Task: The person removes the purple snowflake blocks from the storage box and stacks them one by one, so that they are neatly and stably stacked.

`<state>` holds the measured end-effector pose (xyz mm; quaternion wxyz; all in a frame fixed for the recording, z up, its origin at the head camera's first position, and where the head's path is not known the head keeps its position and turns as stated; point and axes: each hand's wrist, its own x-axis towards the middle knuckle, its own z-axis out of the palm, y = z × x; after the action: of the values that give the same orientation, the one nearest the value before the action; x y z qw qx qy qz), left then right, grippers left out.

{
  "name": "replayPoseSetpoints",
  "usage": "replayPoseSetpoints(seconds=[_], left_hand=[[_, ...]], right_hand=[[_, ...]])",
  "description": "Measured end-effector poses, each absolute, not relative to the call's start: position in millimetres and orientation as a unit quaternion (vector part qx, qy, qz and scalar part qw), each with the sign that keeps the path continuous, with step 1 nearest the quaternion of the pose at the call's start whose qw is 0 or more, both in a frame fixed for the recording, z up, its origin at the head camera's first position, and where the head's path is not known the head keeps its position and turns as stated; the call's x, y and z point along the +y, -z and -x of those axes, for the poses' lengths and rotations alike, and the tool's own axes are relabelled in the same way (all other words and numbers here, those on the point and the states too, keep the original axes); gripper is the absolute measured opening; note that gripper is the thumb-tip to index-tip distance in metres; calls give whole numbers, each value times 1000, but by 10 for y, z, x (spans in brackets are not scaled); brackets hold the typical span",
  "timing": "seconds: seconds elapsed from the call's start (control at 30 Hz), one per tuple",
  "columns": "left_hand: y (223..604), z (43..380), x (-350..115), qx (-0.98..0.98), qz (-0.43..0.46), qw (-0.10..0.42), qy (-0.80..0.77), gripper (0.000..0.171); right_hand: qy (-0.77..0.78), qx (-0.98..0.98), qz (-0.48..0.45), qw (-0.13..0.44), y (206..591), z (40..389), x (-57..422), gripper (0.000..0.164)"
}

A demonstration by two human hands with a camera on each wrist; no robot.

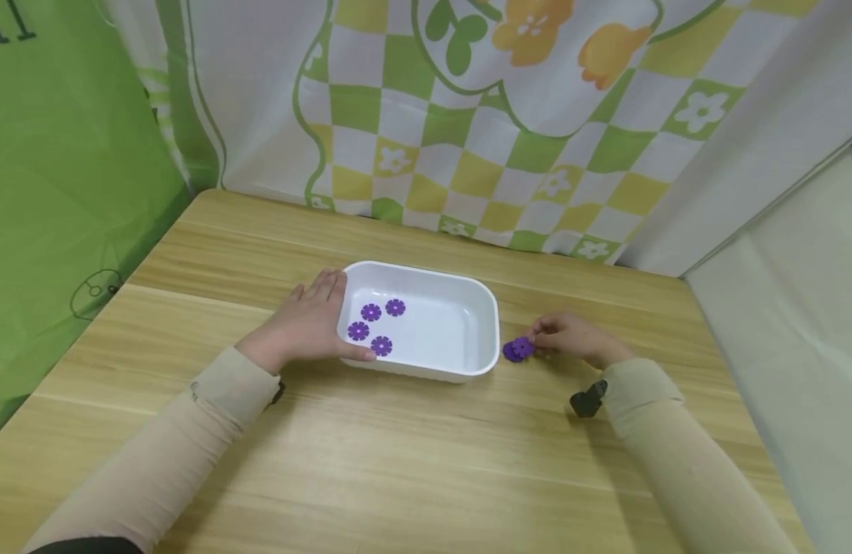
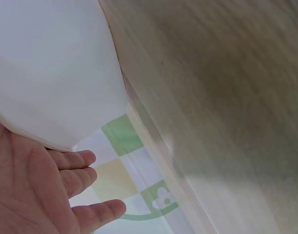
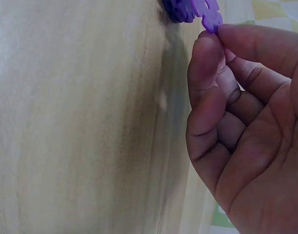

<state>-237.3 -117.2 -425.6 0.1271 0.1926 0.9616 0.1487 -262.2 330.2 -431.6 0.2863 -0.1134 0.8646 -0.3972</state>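
Note:
A white rectangular plastic tub (image 1: 453, 327) sits on the table with several flat purple notched discs, like interlocking snowflake pieces (image 1: 372, 312), inside its left half. My left hand (image 1: 308, 323) rests against the tub's left end, its thumb along the near rim. In the left wrist view, the fingers (image 2: 76, 180) are fairly straight beside the white wall. Just right of the tub, my right hand (image 1: 567, 337) pinches a purple snowflake disc (image 3: 207, 14) between thumb and fingertip. More purple discs (image 1: 512, 353) lie right under it on the table, partly covered.
The wooden table (image 1: 370, 462) runs back to a curtain (image 1: 426, 177) with green, yellow and white checks. A green sheet (image 1: 65, 192) hangs at the left, and a pale wall (image 1: 793, 292) stands along the right edge.

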Motion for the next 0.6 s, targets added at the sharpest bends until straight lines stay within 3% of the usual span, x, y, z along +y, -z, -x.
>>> replayPoseSetpoints(seconds=[0.6], left_hand=[[4263,2375,-1173,961,-192,127,-152,148]], right_hand=[[390,873,111,272,4404,2642,3274,19]])
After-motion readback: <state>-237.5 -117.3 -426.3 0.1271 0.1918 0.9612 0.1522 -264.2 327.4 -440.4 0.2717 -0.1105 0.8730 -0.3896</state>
